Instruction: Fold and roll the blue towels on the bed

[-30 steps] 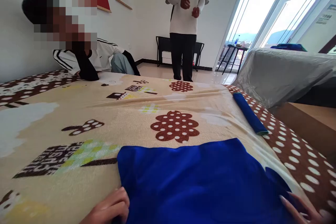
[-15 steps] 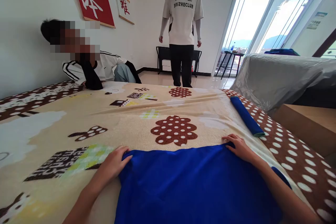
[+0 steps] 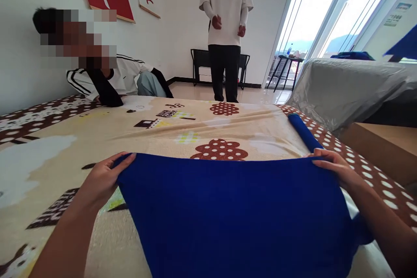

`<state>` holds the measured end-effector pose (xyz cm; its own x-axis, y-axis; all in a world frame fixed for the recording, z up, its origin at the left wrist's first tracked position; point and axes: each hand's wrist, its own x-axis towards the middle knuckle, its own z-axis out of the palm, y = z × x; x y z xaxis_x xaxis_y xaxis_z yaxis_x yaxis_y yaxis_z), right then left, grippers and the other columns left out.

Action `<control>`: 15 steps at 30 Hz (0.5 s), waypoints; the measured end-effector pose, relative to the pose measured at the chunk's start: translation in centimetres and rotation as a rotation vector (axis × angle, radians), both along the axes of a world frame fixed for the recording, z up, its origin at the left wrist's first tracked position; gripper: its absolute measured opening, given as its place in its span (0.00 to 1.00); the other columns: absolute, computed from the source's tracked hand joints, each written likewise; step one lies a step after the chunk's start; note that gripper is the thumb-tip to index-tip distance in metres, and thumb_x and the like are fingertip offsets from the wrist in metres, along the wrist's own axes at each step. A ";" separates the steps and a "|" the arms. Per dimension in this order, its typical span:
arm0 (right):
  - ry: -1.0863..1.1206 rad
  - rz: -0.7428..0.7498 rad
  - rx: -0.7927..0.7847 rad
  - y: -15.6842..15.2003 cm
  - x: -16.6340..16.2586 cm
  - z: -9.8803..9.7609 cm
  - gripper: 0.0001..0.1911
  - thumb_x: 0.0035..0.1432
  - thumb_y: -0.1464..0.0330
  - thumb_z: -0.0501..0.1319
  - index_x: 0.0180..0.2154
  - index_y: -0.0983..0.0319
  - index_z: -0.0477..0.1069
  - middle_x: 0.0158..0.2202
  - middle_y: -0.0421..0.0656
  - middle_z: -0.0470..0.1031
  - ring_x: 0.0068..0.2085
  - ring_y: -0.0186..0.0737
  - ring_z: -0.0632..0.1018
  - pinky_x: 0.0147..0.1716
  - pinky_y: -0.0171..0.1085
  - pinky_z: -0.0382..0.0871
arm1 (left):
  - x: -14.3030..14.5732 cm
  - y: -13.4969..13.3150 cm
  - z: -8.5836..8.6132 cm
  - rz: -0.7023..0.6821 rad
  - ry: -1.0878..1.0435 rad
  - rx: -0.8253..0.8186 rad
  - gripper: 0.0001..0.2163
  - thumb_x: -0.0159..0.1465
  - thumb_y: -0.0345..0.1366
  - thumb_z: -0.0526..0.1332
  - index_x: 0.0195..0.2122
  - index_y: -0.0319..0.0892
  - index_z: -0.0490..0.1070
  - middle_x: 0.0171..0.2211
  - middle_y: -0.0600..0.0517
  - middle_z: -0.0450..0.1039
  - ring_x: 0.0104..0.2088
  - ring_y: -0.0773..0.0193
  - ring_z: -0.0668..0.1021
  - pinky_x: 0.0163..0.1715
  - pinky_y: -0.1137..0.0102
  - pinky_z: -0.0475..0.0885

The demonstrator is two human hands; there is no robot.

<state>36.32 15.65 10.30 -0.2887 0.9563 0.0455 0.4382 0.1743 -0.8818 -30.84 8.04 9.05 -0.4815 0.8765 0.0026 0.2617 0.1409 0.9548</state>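
blue cloth [image 3: 234, 217], one piece: spanning six o'clock over the patterned blanket [image 3: 156, 140]; being pinched near the far corners by the left hand [image 3: 106, 173] at eight and the right hand [image 3: 339, 169] at four, stretching nearly straight between. probably handling light, soft, limp, hardly fragile, slipping little; calling for fingertip grips at both corners.
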 end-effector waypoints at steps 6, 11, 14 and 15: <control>-0.474 0.148 0.002 2.9 0.3 -0.6 0.25 0.52 0.45 0.66 0.30 0.60 0.67 0.28 0.38 0.70 0.30 0.35 0.70 0.30 0.33 0.64 | -1.6 3.8 0.1 -0.129 -0.142 -0.048 0.35 0.50 0.56 0.73 0.53 0.38 0.72 0.36 0.51 0.78 0.32 0.66 0.77 0.31 0.73 0.75; -0.650 0.057 0.104 6.2 1.4 -3.9 0.22 0.46 0.48 0.68 0.27 0.60 0.72 0.24 0.40 0.72 0.28 0.38 0.71 0.29 0.36 0.62 | -2.2 5.7 -1.6 -0.251 -0.017 -0.136 0.34 0.51 0.55 0.73 0.51 0.33 0.74 0.36 0.49 0.81 0.35 0.60 0.80 0.36 0.70 0.75; -0.678 0.009 0.195 7.7 2.1 -5.3 0.21 0.54 0.47 0.60 0.32 0.59 0.73 0.31 0.42 0.77 0.34 0.42 0.76 0.36 0.37 0.67 | -2.8 6.7 -2.7 -0.254 0.115 -0.143 0.35 0.51 0.59 0.71 0.49 0.32 0.76 0.36 0.50 0.82 0.36 0.59 0.80 0.37 0.70 0.74; -0.679 0.002 0.221 8.2 2.2 -5.7 0.21 0.57 0.47 0.57 0.34 0.58 0.73 0.34 0.42 0.78 0.36 0.43 0.77 0.39 0.37 0.68 | -3.0 7.2 -3.0 -0.248 0.168 -0.135 0.35 0.51 0.60 0.70 0.48 0.32 0.76 0.36 0.50 0.82 0.36 0.59 0.80 0.36 0.71 0.74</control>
